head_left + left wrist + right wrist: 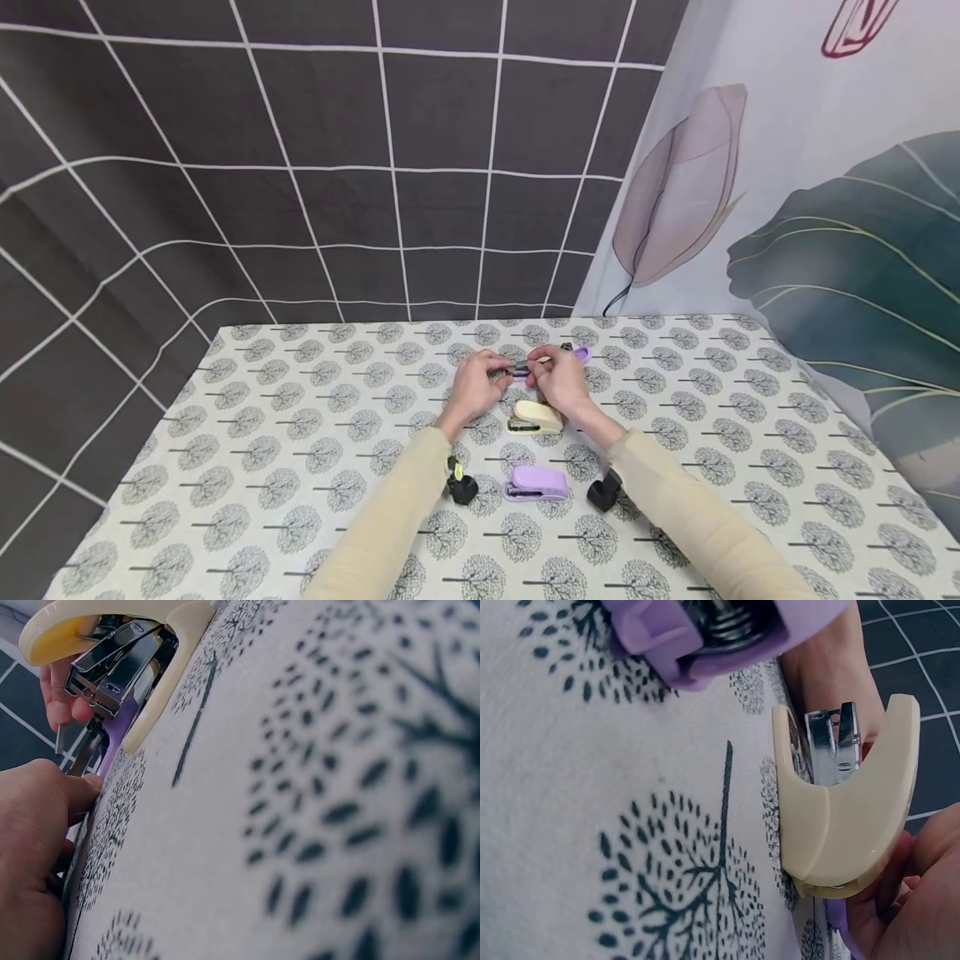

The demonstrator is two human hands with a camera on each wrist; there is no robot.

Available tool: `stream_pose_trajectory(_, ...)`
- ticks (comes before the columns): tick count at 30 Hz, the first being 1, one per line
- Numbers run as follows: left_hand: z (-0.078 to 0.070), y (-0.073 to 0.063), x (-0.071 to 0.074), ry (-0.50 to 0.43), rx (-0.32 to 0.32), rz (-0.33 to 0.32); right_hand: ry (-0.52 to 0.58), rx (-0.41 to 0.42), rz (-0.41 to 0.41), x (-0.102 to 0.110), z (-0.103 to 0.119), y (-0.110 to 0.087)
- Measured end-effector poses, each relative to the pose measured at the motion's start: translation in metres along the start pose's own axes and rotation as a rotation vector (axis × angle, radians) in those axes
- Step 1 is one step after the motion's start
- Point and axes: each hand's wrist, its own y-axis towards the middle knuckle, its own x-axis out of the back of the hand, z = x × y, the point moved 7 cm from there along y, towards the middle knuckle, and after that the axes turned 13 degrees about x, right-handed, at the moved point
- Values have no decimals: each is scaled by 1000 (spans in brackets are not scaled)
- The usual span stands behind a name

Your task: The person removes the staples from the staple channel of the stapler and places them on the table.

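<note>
At the far part of the table, a purple stapler (582, 355) lies opened out, its top swung back to the right. My left hand (477, 385) grips the front end of this stapler, thumb and fingers at its metal channel. A thin grey metal strip, like a strip of staples (60, 739), is pinched in the fingertips of my right hand (562, 383) just over the channel. Nearer to me stands a cream stapler (537, 416), closed, partly covering the work in both wrist views. A second purple stapler (537, 482) stands closed in front of it.
The three staplers form a rough column between my forearms. A tree-print cloth (315, 492) covers the table. Behind it hangs a dark grid curtain (442, 208), with a leaf-print curtain (690, 183) at the right. A black cable (617, 298) shows near the back edge.
</note>
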Motion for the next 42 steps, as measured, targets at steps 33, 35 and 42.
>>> stream_pose_trajectory(33,8,-4,-9,-45,89,47,222,-54,-21,50,-1,-12)
stream_pose_trajectory(35,8,-5,-10,-33,83,42,215,-60,-31,56,-4,-13)
stream_pose_trajectory(42,4,-2,-5,-19,56,16,190,-41,-92,76,-9,-10)
